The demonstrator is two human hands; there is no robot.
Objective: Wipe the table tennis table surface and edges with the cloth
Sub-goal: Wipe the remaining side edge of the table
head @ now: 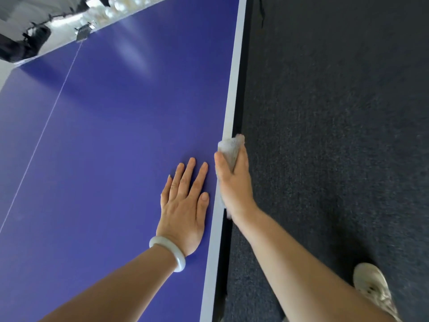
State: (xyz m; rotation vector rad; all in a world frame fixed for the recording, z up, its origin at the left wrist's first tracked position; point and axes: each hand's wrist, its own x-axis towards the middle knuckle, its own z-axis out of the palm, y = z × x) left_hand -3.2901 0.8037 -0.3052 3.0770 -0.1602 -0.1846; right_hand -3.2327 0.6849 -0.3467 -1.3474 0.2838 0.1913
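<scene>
Dark blue-grey carpet (336, 135) covers the floor across the right half of the view, its short pile flecked with paler specks. A thin black cord (261, 12) trails over the carpet near the top edge. The far upper left corner holds a bright, blurred pale surface (62, 24), strongly lit, with dark shapes (21, 45) on it, too smeared to identify.

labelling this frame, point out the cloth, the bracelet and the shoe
cloth (231, 147), head view, on its bunched upper end
bracelet (180, 262), head view, on the band's near side
shoe (371, 284), head view, on its toe
</scene>
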